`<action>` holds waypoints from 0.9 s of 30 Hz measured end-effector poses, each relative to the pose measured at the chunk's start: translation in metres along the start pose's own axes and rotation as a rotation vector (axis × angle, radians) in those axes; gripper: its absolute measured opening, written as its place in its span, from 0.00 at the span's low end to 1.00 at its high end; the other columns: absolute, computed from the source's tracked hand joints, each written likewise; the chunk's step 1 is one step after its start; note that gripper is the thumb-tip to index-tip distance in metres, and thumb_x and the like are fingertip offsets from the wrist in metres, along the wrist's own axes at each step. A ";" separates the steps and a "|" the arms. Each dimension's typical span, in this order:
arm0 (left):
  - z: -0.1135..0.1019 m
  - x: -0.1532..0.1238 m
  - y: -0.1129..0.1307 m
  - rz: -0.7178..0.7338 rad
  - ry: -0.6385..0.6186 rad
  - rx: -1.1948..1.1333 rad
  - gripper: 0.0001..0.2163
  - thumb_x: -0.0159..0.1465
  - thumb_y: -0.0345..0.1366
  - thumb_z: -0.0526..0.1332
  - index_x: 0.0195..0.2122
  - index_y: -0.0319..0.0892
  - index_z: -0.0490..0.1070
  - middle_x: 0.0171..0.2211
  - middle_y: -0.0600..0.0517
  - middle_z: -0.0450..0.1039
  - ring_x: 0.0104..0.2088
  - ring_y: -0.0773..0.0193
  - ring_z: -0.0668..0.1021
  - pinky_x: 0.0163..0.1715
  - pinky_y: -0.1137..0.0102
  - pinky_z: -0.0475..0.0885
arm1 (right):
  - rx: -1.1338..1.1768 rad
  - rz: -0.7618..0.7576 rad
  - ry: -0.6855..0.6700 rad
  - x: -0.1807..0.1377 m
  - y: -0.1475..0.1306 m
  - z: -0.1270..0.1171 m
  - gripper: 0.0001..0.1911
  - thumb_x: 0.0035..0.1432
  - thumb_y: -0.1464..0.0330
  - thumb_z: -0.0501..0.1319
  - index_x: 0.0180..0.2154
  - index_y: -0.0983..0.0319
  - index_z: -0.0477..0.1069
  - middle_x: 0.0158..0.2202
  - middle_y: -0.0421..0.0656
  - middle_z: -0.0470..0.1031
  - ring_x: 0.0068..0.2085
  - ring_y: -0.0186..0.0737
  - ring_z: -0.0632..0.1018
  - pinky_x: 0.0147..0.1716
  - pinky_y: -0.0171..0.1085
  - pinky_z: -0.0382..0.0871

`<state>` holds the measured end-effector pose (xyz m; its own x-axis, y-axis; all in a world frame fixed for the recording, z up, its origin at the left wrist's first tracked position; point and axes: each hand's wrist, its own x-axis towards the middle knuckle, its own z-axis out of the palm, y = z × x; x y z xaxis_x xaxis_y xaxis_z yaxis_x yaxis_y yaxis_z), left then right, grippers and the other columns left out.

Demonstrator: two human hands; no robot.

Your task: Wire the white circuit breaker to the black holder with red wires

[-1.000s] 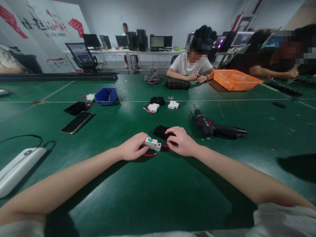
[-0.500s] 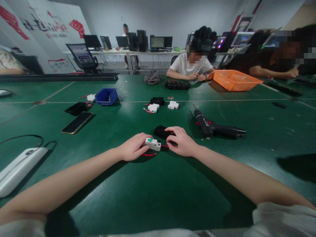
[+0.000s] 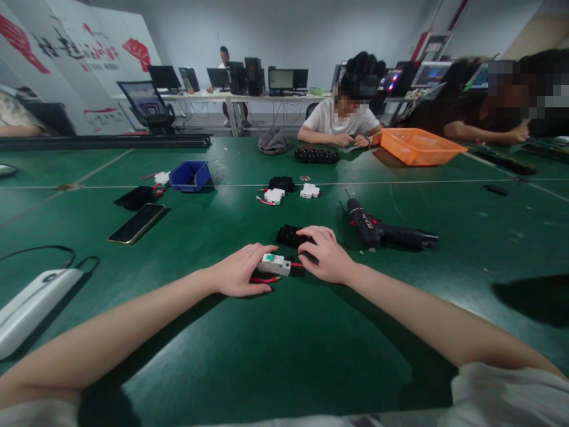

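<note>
A white miniature circuit breaker (image 3: 274,264) with a green switch lies on the green table. My left hand (image 3: 237,270) is open around its left end, thumb and fingers apart. A red wire (image 3: 296,264) runs from the breaker's right end to the fingertips of my right hand (image 3: 326,255), which is closed on it with bent fingers. The wire's far end is hidden under that hand. Another red wire (image 3: 267,279) lies in front of the breaker, by my left thumb. Just beyond my right fingers sits a black part (image 3: 288,235), partly covered by them.
A black power drill (image 3: 384,228) lies at right. Farther off are two white breakers (image 3: 274,196), a black part (image 3: 281,183), a blue bin (image 3: 190,176) and an orange basket (image 3: 418,147). A phone (image 3: 137,223) and a white device (image 3: 38,305) lie left. Co-workers sit across the table.
My left thumb and fingers have spread away from the breaker, which now lies between them. My right hand has stayed nearly still. The view has shifted slightly.
</note>
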<state>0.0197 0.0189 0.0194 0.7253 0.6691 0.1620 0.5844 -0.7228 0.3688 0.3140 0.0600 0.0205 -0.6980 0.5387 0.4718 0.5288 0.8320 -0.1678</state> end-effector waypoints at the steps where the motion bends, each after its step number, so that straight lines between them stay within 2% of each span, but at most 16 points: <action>1: 0.001 0.000 0.000 -0.002 0.004 0.002 0.40 0.62 0.52 0.66 0.68 0.38 0.50 0.55 0.37 0.68 0.52 0.47 0.74 0.54 0.53 0.70 | -0.022 -0.051 0.020 -0.001 -0.001 -0.001 0.04 0.63 0.68 0.61 0.39 0.60 0.75 0.58 0.53 0.72 0.61 0.55 0.69 0.58 0.56 0.63; 4: 0.003 0.000 -0.001 0.018 0.024 0.009 0.37 0.63 0.50 0.65 0.67 0.39 0.52 0.55 0.38 0.69 0.52 0.48 0.74 0.54 0.54 0.70 | -0.108 -0.268 0.064 -0.004 -0.004 -0.003 0.07 0.63 0.68 0.61 0.42 0.60 0.76 0.59 0.52 0.73 0.61 0.52 0.70 0.61 0.55 0.60; 6: 0.003 0.001 -0.001 0.026 0.036 0.010 0.32 0.65 0.46 0.63 0.65 0.39 0.54 0.54 0.38 0.70 0.52 0.49 0.75 0.55 0.54 0.70 | -0.145 -0.413 0.080 -0.006 -0.005 -0.003 0.08 0.63 0.70 0.61 0.43 0.60 0.76 0.58 0.50 0.75 0.60 0.49 0.71 0.63 0.52 0.58; 9: 0.004 0.001 -0.001 0.024 0.041 0.001 0.24 0.66 0.38 0.60 0.62 0.40 0.58 0.52 0.40 0.71 0.50 0.51 0.75 0.53 0.56 0.71 | -0.128 -0.524 0.072 -0.008 -0.011 -0.004 0.08 0.63 0.70 0.61 0.44 0.59 0.76 0.57 0.48 0.75 0.59 0.47 0.72 0.63 0.50 0.61; 11: 0.003 0.001 -0.001 0.027 0.042 -0.002 0.24 0.64 0.35 0.59 0.60 0.40 0.59 0.51 0.41 0.71 0.49 0.52 0.75 0.53 0.56 0.71 | -0.044 -0.452 0.040 -0.009 -0.020 -0.004 0.08 0.63 0.70 0.61 0.44 0.59 0.75 0.58 0.50 0.74 0.59 0.48 0.71 0.60 0.51 0.65; 15: 0.001 0.001 0.000 0.027 0.036 -0.001 0.24 0.60 0.31 0.59 0.59 0.40 0.60 0.51 0.42 0.71 0.49 0.53 0.75 0.52 0.57 0.71 | 0.209 -0.027 -0.035 -0.012 -0.047 -0.006 0.13 0.62 0.69 0.62 0.49 0.61 0.75 0.66 0.55 0.61 0.67 0.54 0.63 0.61 0.54 0.67; 16: 0.001 0.002 0.000 0.028 0.035 -0.001 0.24 0.59 0.30 0.58 0.58 0.40 0.61 0.51 0.42 0.71 0.48 0.53 0.75 0.51 0.57 0.72 | 0.244 0.030 -0.065 -0.012 -0.052 -0.005 0.14 0.63 0.70 0.62 0.51 0.60 0.75 0.68 0.55 0.58 0.69 0.55 0.60 0.62 0.55 0.65; 18: 0.001 0.003 0.001 0.032 0.037 -0.001 0.23 0.58 0.30 0.58 0.56 0.40 0.62 0.49 0.43 0.72 0.47 0.53 0.75 0.50 0.58 0.72 | 0.273 0.030 -0.139 -0.012 -0.058 -0.005 0.16 0.63 0.71 0.61 0.52 0.59 0.76 0.70 0.54 0.56 0.70 0.56 0.57 0.64 0.57 0.62; 22: -0.002 0.003 0.000 0.053 0.025 0.014 0.23 0.58 0.30 0.58 0.56 0.40 0.63 0.49 0.42 0.73 0.48 0.53 0.76 0.50 0.58 0.72 | 0.268 -0.042 -0.273 -0.010 -0.056 -0.003 0.19 0.64 0.70 0.62 0.56 0.58 0.75 0.62 0.53 0.68 0.67 0.56 0.62 0.63 0.58 0.61; 25: -0.011 -0.003 -0.013 0.067 -0.026 0.093 0.23 0.61 0.34 0.59 0.59 0.41 0.64 0.51 0.42 0.73 0.50 0.51 0.75 0.52 0.58 0.70 | 0.228 -0.054 -0.303 -0.010 -0.053 -0.005 0.21 0.64 0.68 0.61 0.58 0.61 0.73 0.59 0.55 0.71 0.64 0.56 0.66 0.62 0.57 0.62; 27: -0.018 -0.009 -0.030 0.011 -0.003 0.129 0.23 0.62 0.34 0.59 0.59 0.42 0.66 0.52 0.42 0.73 0.52 0.51 0.75 0.53 0.58 0.69 | 0.199 -0.089 -0.318 -0.011 -0.052 -0.007 0.21 0.65 0.68 0.60 0.59 0.61 0.72 0.58 0.55 0.71 0.64 0.56 0.66 0.62 0.57 0.63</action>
<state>-0.0106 0.0375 0.0232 0.7326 0.6610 0.1624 0.6186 -0.7461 0.2461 0.2979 0.0103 0.0301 -0.8681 0.4518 0.2055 0.3773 0.8698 -0.3180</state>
